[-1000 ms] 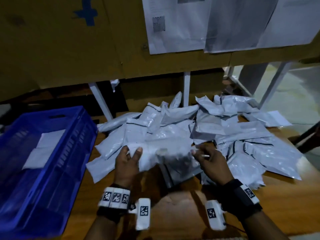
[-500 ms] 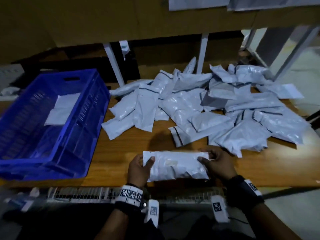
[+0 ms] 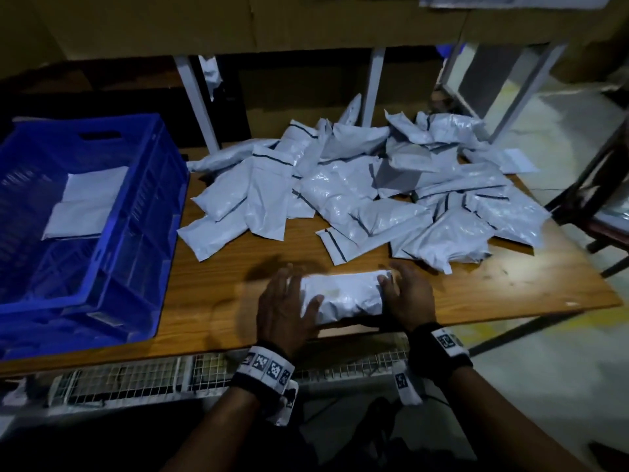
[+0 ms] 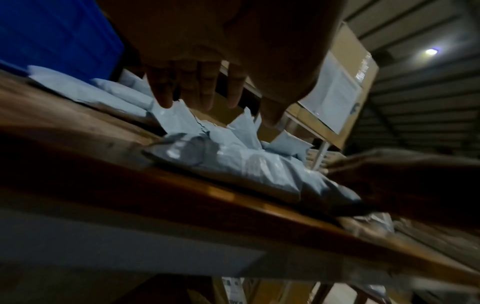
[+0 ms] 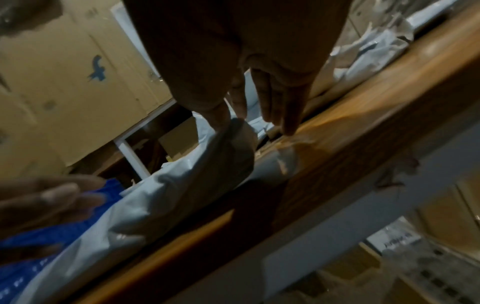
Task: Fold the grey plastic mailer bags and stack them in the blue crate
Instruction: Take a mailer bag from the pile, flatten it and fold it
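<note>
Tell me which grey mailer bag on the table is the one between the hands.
The folded mailer bag lying alone at the table's near edge, left hand and right hand at its ends. The other bags sit heaped farther back, untouched.

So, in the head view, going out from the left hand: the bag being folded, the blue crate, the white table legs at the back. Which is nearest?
From the left hand:
1. Folded mailer bag, touching it, to its right.
2. Blue crate, to its left.
3. White table legs, far back.
</note>
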`<state>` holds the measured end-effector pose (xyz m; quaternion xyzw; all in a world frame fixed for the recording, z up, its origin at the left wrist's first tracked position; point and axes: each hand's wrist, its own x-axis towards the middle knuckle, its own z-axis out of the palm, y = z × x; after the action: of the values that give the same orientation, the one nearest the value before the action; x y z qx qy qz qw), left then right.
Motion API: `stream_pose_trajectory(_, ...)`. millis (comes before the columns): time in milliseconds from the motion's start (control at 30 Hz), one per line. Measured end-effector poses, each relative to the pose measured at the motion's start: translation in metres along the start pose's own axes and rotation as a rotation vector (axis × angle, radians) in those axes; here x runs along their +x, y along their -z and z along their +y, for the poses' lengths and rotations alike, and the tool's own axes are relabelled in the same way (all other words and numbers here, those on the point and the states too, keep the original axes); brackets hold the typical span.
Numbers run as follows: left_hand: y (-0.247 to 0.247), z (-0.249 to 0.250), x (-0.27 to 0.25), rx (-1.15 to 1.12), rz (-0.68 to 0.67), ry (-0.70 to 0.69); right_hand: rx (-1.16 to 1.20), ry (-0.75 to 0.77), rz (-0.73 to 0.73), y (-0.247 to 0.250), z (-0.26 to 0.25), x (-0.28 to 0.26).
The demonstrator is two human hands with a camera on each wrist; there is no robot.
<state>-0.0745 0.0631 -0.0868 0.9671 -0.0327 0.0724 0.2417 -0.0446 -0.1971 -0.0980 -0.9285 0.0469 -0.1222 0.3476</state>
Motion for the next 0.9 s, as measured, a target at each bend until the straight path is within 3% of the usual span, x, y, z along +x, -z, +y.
stream_pose_trajectory(67, -0.002, 0.009, 0.005, 0.048, -0.039, -0.109, -0.075, 0.105, -0.016, -0.006, -0.008, -0.006)
stream_pose_trajectory(200, -0.009, 0.023, 0.017, 0.28, -0.23, -0.107, -0.297, 0.367, -0.126, -0.032, -0.042, -0.014)
stream_pose_trajectory(333, -0.019, 0.022, 0.016, 0.425, -0.391, -0.126, -0.485, 0.41, -0.284, -0.059, -0.044, -0.025)
stream_pose_trajectory(900, -0.036, 0.013, 0.016, 0.464, -0.37, -0.128, -0.535, 0.437, -0.281, -0.069, -0.027, -0.025)
